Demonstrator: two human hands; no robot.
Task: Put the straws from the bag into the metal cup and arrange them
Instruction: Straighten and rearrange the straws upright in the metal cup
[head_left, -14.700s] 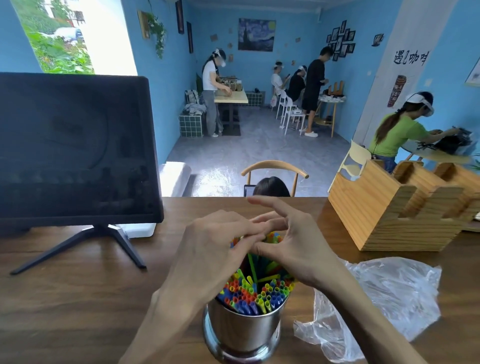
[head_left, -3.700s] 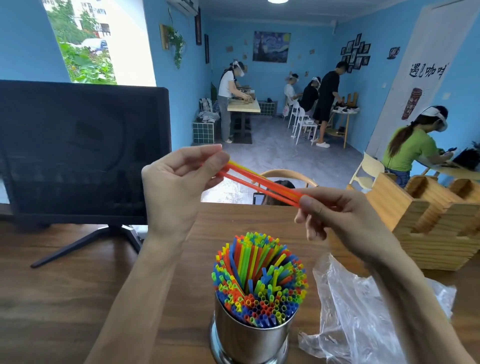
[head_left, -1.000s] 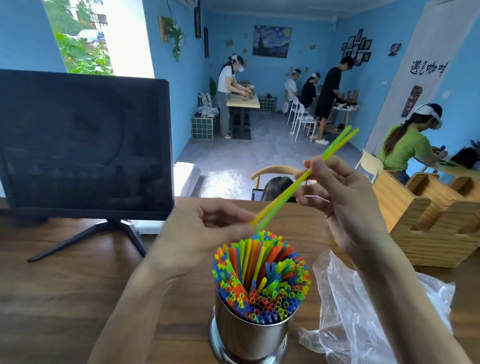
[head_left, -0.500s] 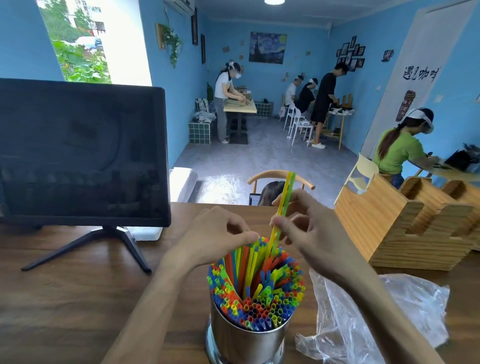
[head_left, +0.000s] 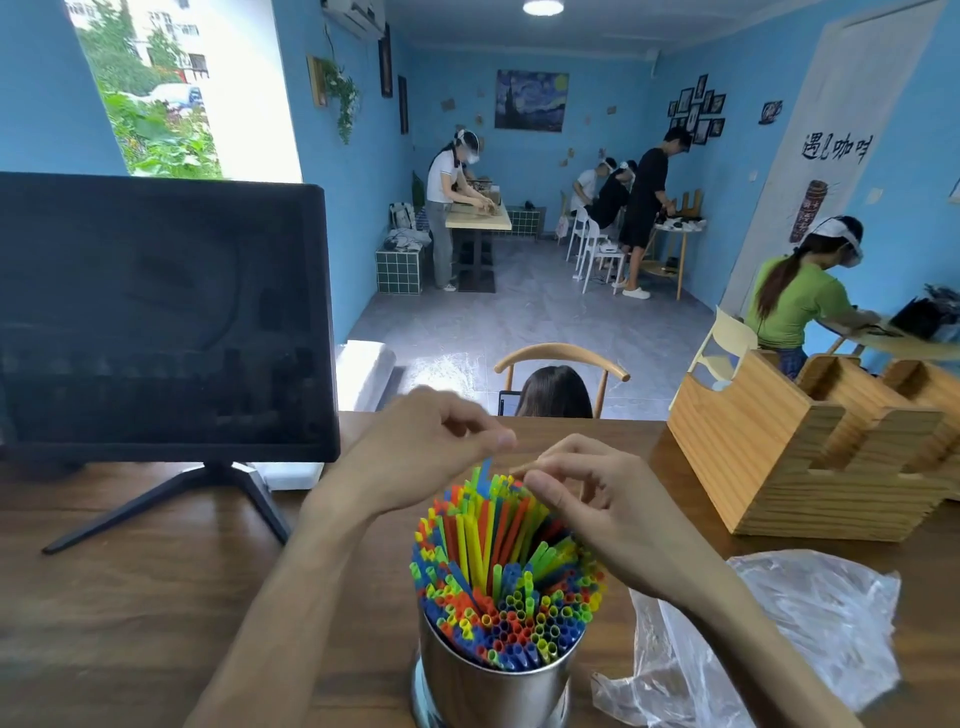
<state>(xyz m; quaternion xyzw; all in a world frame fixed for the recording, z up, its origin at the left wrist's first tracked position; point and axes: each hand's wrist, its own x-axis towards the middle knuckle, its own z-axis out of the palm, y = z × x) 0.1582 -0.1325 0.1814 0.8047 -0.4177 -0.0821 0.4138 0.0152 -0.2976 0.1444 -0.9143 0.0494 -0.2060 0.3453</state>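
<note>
At a wooden café counter (head_left: 130, 597), I am working both hands over the round, shiny metal cup (head_left: 493, 691), which is standing at the near edge packed with thin plastic straws in red, yellow, green, blue and orange (head_left: 504, 566). Half a second ago my right hand (head_left: 587, 499) was pinching a pair of yellow-green straws upright above the bundle; those two are no longer standing proud, so I am judging that they are now seated among the rest. My left hand (head_left: 421, 457) is hovering just beyond the far side of the bundle, fingers curled loosely inward, thumb and forefinger close together; motion blur is stopping me from telling whether it is gripping anything. My right hand is lying against the right of the straw tops, fingers bent, thumb and forefinger nipping at one or two tips, though the contact is blurred. One blue straw (head_left: 485, 470) is poking above its neighbours between the two hands. The crumpled clear plastic bag (head_left: 810, 623) is lying slack on the counter to the right of the cup, and I am seeing no straws in it, which suggests the filling is finished and only the evening-out is remaining. A black screen on a tripod stand (head_left: 161, 317) and a slotted wooden holder (head_left: 789, 447) are flanking the scene.
</note>
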